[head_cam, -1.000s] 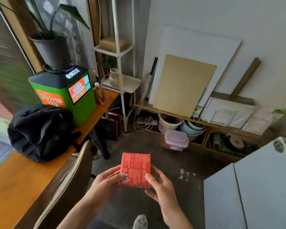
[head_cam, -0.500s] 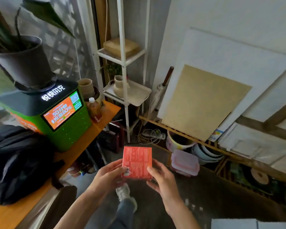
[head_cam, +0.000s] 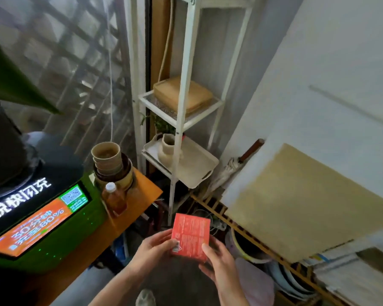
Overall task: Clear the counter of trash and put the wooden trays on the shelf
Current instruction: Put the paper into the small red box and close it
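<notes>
A flat red packet (head_cam: 191, 235) with small white print is held in front of me at the bottom centre. My left hand (head_cam: 152, 250) grips its left edge and my right hand (head_cam: 219, 260) pinches its lower right corner. Straight ahead stands a white metal shelf (head_cam: 181, 107). Wooden trays (head_cam: 181, 93) lie stacked on its mesh level. On the level below sits a cream tray (head_cam: 197, 166) with a ceramic jug (head_cam: 167, 149). The orange counter (head_cam: 142, 199) ends at my left.
On the counter stand a green charging kiosk (head_cam: 44, 217), a bottle of brown drink (head_cam: 114, 200), stacked paper cups in bowls (head_cam: 111, 164) and a black plant pot (head_cam: 2, 140). Boards (head_cam: 307, 195) lean on the right wall over a low wooden rack (head_cam: 252, 235) holding bowls.
I have walked closer to the white shelf, so it and the counter's end loom larger. The black bag has left view. Both hands keep holding the red packet.
</notes>
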